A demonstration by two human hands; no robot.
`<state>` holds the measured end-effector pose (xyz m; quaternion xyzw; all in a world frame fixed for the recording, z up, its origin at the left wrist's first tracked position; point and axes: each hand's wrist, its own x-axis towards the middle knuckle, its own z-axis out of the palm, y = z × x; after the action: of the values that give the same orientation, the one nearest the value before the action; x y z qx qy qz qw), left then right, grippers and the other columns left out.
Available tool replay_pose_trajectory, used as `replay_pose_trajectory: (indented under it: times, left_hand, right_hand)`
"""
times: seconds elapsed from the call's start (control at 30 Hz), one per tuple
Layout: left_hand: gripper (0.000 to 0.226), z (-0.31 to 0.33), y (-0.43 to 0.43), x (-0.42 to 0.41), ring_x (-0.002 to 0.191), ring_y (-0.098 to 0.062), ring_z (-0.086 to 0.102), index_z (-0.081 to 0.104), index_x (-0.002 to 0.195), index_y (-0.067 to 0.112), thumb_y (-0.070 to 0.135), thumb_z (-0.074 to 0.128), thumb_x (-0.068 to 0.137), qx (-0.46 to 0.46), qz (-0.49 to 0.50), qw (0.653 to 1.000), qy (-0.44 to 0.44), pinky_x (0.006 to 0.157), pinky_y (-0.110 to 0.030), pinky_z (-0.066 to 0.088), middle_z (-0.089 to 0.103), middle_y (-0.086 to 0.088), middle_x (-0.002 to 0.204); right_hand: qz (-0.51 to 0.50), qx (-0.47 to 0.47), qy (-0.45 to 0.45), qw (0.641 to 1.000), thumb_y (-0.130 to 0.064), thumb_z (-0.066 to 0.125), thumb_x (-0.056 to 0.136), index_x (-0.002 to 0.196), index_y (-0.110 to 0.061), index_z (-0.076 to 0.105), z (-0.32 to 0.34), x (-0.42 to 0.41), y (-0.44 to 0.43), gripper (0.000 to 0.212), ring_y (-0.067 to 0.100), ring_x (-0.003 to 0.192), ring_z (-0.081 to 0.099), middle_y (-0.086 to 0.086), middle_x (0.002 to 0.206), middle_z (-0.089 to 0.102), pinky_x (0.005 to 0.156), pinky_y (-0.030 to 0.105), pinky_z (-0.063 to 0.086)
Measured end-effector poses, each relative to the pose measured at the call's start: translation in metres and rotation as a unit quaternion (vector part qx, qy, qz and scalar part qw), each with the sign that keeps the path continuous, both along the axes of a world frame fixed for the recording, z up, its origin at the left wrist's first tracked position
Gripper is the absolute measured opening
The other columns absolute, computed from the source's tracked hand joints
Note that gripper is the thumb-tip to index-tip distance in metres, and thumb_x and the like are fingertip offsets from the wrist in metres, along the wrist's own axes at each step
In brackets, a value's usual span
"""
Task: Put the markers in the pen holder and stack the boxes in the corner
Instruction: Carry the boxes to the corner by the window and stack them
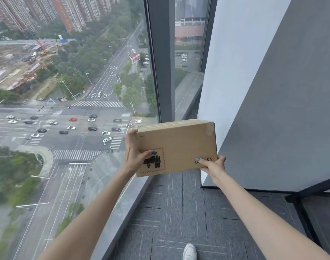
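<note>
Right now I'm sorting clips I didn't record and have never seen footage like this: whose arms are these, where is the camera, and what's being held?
There is no machine here. The single picture comes from a wide-angle camera worn on a person's head, looking forward and down, so the two bare arms reaching in from the bottom are the wearer's own.

Both hands hold one flat cardboard box out in front. The left hand grips its left edge, beside a red-bordered label with black print; the right hand has its grip on the lower right corner.

Below is grey carpet, with one white shoe at the bottom edge. To the left is a tall window overlooking a street crossing far below. Ahead, window and grey wall meet in a corner. No markers or pen holder appear.
</note>
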<state>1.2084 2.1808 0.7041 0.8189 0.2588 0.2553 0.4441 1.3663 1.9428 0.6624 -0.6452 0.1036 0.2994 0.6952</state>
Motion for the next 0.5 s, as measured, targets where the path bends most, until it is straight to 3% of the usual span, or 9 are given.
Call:
replay_pose_trajectory:
  times: [0.17, 0.33, 0.5]
  left_hand:
    - [0.086, -0.066, 0.027, 0.071, 0.121, -0.019, 0.041, 0.027, 0.131, 0.025, 0.019, 0.080, 0.064, 0.000, 0.010, 1.000, 0.019, 0.093, -0.053, 0.050, 0.031, 0.015, 0.121]
    - [0.086, -0.151, 0.044, 0.130, 0.119, -0.009, 0.037, 0.029, 0.132, 0.017, 0.009, 0.083, 0.066, 0.007, 0.021, 0.999, 0.027, 0.104, -0.045, 0.042, 0.034, 0.006, 0.127]
    - [0.087, -0.258, 0.080, 0.186, 0.123, -0.009, 0.035, 0.028, 0.134, 0.017, 0.012, 0.084, 0.067, 0.014, 0.026, 0.999, 0.030, 0.106, -0.037, 0.036, 0.035, -0.001, 0.132]
  right_hand:
    - [0.001, -0.015, 0.012, 1.000, 0.007, 0.070, 0.078, 0.111, -0.016, 0.025, -0.065, 0.065, 0.029, 0.061, 0.021, 0.109, 0.055, 0.006, 0.124, 0.048, 0.088, 0.038, 0.051]
    - [0.022, -0.029, 0.017, 0.999, 0.003, 0.066, 0.084, 0.122, -0.018, 0.025, -0.150, 0.120, 0.053, 0.060, 0.020, 0.113, 0.055, 0.003, 0.127, 0.048, 0.089, 0.031, 0.047]
    - [0.053, -0.033, 0.010, 0.998, -0.001, 0.067, 0.084, 0.121, -0.027, 0.025, -0.257, 0.178, 0.087, 0.062, 0.024, 0.118, 0.055, -0.001, 0.119, 0.050, 0.102, 0.046, 0.046]
